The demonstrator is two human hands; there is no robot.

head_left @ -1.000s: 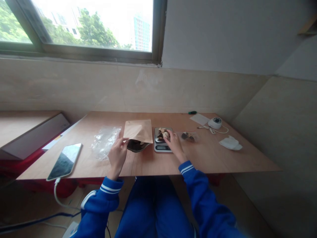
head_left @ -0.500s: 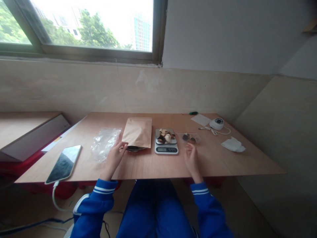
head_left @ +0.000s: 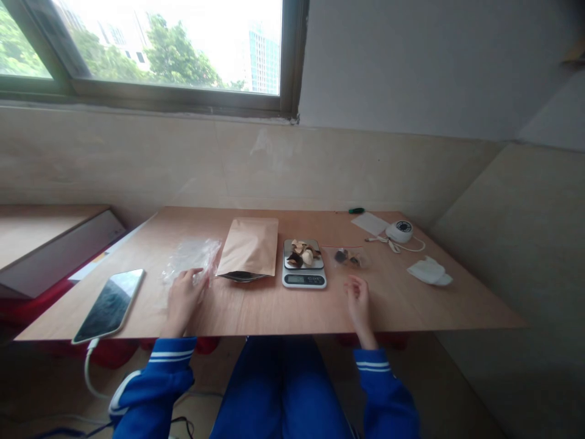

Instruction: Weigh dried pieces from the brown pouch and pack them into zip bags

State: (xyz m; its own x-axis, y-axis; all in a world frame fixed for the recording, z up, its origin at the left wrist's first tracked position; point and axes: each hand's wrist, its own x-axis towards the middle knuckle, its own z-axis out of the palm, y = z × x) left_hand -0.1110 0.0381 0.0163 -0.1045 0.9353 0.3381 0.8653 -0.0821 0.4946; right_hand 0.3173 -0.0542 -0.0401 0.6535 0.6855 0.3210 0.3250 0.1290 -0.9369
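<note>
Pale and dark dried pieces (head_left: 308,259), heaped on the plate of a digital scale (head_left: 304,281), form the centre of the clock face; twelve o'clock points to the wall. The kraft pouch (head_left: 250,247) lies at ten o'clock, its mouth slightly parted toward the near edge. At three o'clock, just beside the scale, is a small clear bag (head_left: 351,258) with dark pieces inside. The right hand (head_left: 359,303), at five o'clock, is loosely curled with nothing visible in it. The left hand (head_left: 183,299), at eight o'clock, lies over the crumpled clear plastic (head_left: 189,250); whether it grips the film cannot be told. Farther out on the bench (head_left: 260,314) lie a phone (head_left: 109,305) at eight and a white dome camera (head_left: 400,231) at two. The step appears to be weighing; the next move probably calls for reading the display, whose figures are too small to tell.
</note>
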